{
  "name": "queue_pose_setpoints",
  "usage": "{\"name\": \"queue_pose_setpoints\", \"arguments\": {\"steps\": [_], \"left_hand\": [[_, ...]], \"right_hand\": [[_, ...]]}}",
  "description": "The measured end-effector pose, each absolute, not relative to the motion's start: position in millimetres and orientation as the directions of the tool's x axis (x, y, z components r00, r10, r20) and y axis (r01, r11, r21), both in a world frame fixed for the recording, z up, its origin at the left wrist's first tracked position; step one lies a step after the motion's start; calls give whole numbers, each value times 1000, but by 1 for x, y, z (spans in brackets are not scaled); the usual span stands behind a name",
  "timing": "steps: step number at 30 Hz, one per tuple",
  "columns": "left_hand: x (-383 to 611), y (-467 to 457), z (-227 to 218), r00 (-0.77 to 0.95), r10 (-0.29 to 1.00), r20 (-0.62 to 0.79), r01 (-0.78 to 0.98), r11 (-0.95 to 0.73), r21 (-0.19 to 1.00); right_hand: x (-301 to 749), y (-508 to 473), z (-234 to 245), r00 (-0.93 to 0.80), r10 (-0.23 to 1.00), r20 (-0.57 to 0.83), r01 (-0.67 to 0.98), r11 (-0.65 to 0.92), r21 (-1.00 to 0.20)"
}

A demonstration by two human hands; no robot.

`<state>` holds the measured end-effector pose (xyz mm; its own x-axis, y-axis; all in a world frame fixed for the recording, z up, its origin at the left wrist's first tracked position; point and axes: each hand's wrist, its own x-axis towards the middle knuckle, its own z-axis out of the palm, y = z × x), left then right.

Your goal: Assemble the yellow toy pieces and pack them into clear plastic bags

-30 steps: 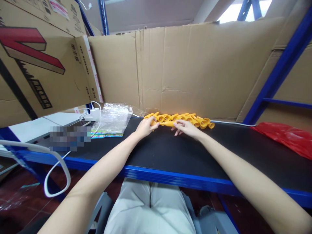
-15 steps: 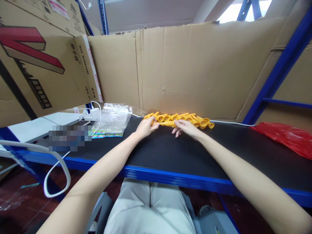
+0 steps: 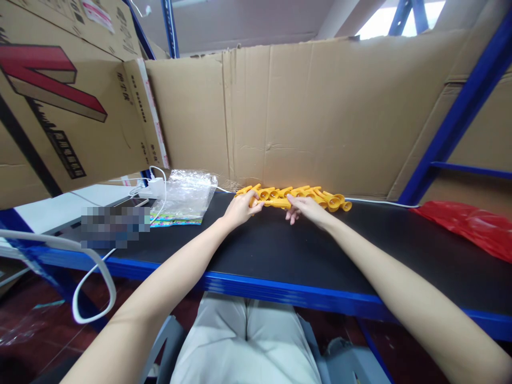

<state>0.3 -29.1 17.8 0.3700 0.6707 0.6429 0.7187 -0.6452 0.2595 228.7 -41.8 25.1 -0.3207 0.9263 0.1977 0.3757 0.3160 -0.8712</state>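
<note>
A row of several yellow plastic pieces (image 3: 298, 193), each with a round cup at one end and a slim handle, lies along the back of the black tabletop. In front of the row, one long yellow plastic piece (image 3: 276, 203) stretches between my hands. My left hand (image 3: 242, 207) is closed around its left end. At its right end, my right hand (image 3: 306, 209) pinches it between thumb and fingers, with the other fingers curled below. Both hands partly cover the piece and some of the row, so its exact kind cannot be made out.
Clear plastic bags (image 3: 188, 194) lie on colourful printed packs to the left, near a white charger (image 3: 156, 188) and cables. A red plastic bag (image 3: 464, 224) rests at the right. Cardboard (image 3: 340, 117) walls the back, and a large box (image 3: 80, 106) overhangs the left.
My right hand has shifted very slightly, its curled fingers moving a little right. My left hand keeps nearly the same place, and the yellow row has not moved.
</note>
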Motion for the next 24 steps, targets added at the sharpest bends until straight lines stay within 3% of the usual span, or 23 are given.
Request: {"name": "queue_pose_setpoints", "arguments": {"steps": [3,10,18,21,24], "left_hand": [[1,-29,18,377,668,642,709,-654,264],[-1,-27,18,367,685,629,732,-630,259],[1,-27,17,374,681,630,747,-623,231],[1,-26,16,378,684,624,746,-624,232],[1,-27,16,391,695,604,730,-633,255]], "right_hand": [[229,-42,26,-279,951,136,414,247,-876],[235,-40,23,-334,918,215,367,337,-867],[228,-44,27,-326,928,179,325,288,-901],[225,-44,26,-296,947,122,216,191,-957],[223,-44,26,-279,958,67,0,69,-998]]}}
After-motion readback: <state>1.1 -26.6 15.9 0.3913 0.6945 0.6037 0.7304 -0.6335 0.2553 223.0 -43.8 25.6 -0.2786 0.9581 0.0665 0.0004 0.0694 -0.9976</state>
